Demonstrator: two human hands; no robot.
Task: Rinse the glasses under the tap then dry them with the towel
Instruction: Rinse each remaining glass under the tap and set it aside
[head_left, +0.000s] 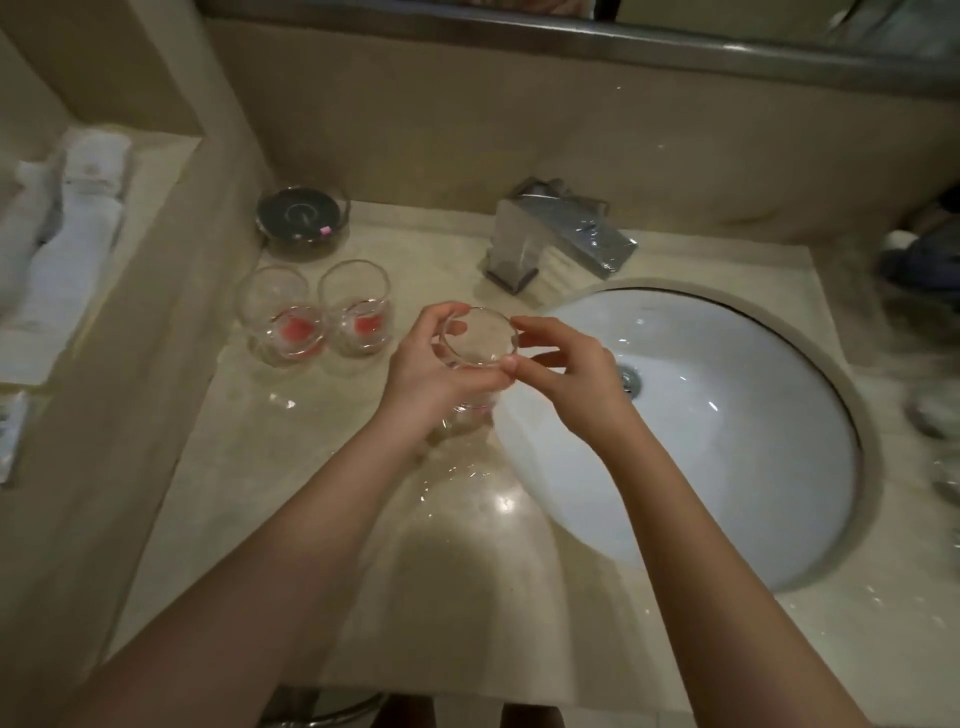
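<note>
Both hands on one glass (478, 338), held above the table (311, 467) edge right at the left rim of the sink (727, 441). Left hand (431, 379) wraps the glass body from the left side, fingers curled round it, so that grip carries the weight. Right hand (561, 374) pinches the rim from the right, thumb and fingertips on the glass edge; I read that as steadying or turning it, not load bearing. Glass long axis runs roughly vertical, mouth up toward the camera, base down and partly hidden behind the left palm. Tap (550, 234) sits beyond the grip and a little right, spout aimed at the basin; no water stream visible, so I judge the rinse not started for this one. Two more glasses (311, 317) stand upright on the table left of the grip, side by side and nearly touching, each with something red at the bottom. Rolled towels (67, 228) lie on a shelf (36, 358) far left of the grip, well apart from it, so drying needs a reach across. A dark round dish (301, 218) sits beyond the two glasses. Next move in my view: carry the glass right, under the spout, keeping the left grip.
</note>
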